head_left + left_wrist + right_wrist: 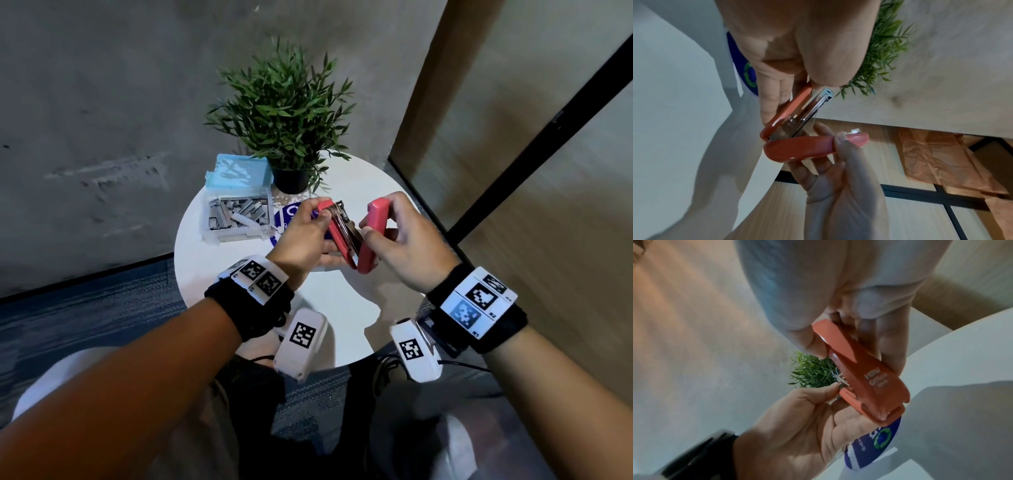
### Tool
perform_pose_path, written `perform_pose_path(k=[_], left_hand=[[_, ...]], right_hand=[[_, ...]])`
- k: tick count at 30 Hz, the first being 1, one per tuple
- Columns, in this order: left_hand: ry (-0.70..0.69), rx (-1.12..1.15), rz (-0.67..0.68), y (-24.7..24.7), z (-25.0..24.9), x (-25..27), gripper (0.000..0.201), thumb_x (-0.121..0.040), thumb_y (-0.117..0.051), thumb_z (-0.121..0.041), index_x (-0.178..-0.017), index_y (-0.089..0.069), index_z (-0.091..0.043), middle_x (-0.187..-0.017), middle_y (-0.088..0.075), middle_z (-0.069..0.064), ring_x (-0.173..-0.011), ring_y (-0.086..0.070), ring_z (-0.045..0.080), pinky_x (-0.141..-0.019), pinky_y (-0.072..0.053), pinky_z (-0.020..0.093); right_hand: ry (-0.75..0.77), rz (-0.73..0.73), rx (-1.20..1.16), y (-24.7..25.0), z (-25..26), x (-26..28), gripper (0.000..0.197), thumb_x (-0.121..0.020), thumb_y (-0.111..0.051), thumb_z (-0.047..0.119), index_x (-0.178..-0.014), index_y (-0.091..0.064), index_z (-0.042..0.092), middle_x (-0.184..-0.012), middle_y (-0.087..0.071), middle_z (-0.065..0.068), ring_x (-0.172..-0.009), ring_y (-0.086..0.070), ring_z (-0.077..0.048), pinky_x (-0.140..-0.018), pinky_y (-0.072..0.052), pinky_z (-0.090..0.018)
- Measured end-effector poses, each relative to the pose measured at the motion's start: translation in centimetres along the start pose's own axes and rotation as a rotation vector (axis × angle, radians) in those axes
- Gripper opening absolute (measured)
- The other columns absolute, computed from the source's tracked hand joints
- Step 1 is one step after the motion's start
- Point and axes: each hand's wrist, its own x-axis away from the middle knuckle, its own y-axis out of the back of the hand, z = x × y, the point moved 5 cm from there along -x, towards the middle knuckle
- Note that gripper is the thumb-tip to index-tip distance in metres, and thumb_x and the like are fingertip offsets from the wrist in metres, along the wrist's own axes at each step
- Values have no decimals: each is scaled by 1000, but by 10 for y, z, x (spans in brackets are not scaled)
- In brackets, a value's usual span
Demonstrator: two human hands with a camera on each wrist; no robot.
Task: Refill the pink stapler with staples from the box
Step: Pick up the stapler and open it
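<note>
The pink stapler (356,236) hangs above the round white table (219,267), swung open in a V with its metal staple channel (813,107) bared. My left hand (305,233) grips the base half (789,105), thumb near its front tip. My right hand (400,240) holds the lid half (865,374) between thumb and fingers, pulled to the right. The clear staple box (238,217), lid up, lies left of the hands with several staple strips inside.
A potted green plant (287,116) stands at the table's back, just behind the box and the hands. A blue and white round card (284,216) lies under the left hand. A grey wall runs behind, a wooden panel at right.
</note>
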Motion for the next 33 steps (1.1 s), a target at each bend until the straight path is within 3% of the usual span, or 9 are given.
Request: perform_pose_path(k=[4, 9, 13, 16, 18, 23, 27, 30, 33], left_hand=[[-45, -16, -3, 18, -5, 10, 34, -111, -29, -18, -136, -45, -34, -118, -70, 20, -78, -77, 33, -73, -63, 49], [-90, -24, -16, 40, -12, 24, 40, -110, -24, -10, -133, -53, -24, -114, -70, 19, -73, -78, 27, -72, -65, 43], [-72, -13, -59, 59, -14, 34, 37, -108, -25, -7, -121, -57, -22, -105, -71, 14, -74, -76, 31, -75, -65, 44], [-36, 28, -118, 80, -12, 41, 34, -107, -27, -3, -113, -56, -20, -101, -72, 14, -85, -73, 39, -81, -64, 48], [-34, 64, -159, 96, -13, 46, 33, -106, -28, -2, -111, -55, -19, -96, -72, 12, -81, -73, 38, -74, -65, 44], [-65, 182, -244, 130, -16, 53, 30, -107, -27, -1, -115, -51, -16, -98, -69, 15, -66, -76, 29, -66, -65, 40], [-73, 334, -286, 145, -15, 55, 29, -107, -26, -1, -116, -48, -17, -93, -72, 17, -66, -77, 30, -62, -65, 43], [-89, 417, -301, 153, -14, 55, 24, -109, -27, -7, -111, -49, -17, -98, -74, 21, -71, -77, 32, -60, -64, 43], [-76, 438, -286, 153, -11, 55, 27, -111, -28, -20, -110, -52, -10, -94, -78, 18, -77, -77, 29, -61, -63, 37]], right_hand=[[52, 19, -159, -5, 10, 5, 26, -85, -58, 33, -103, -49, 17, -97, -67, -1, -96, -62, -27, -89, -49, -53], [39, 49, -322, -13, 20, 4, 22, -80, -64, 38, -93, -48, 30, -98, -64, -11, -104, -66, -34, -90, -52, -60], [66, 71, -388, -14, 29, 6, 21, -80, -70, 28, -88, -51, 24, -102, -64, -19, -105, -66, -40, -92, -49, -63], [100, 133, -339, -18, 33, 8, 20, -82, -72, 17, -92, -54, 16, -103, -68, -14, -102, -65, -30, -92, -50, -56], [109, 161, -305, -22, 33, 7, 22, -84, -74, 13, -96, -56, 10, -103, -68, -11, -98, -65, -23, -88, -51, -47], [62, 213, -244, -36, 34, 2, 24, -81, -79, 14, -92, -58, 15, -96, -69, -16, -76, -60, -16, -70, -47, -32], [-19, 298, -171, -49, 32, 2, 35, -64, -79, 39, -84, -54, 25, -87, -73, -3, -71, -64, -23, -65, -48, -42], [-35, 440, -195, -72, 31, 13, 33, -75, -81, 26, -96, -56, 23, -91, -69, -8, -69, -62, -17, -65, -51, -42], [-13, 542, -217, -98, 39, 28, 29, -84, -75, 25, -109, -58, 26, -93, -75, -7, -85, -72, -33, -76, -57, -56]])
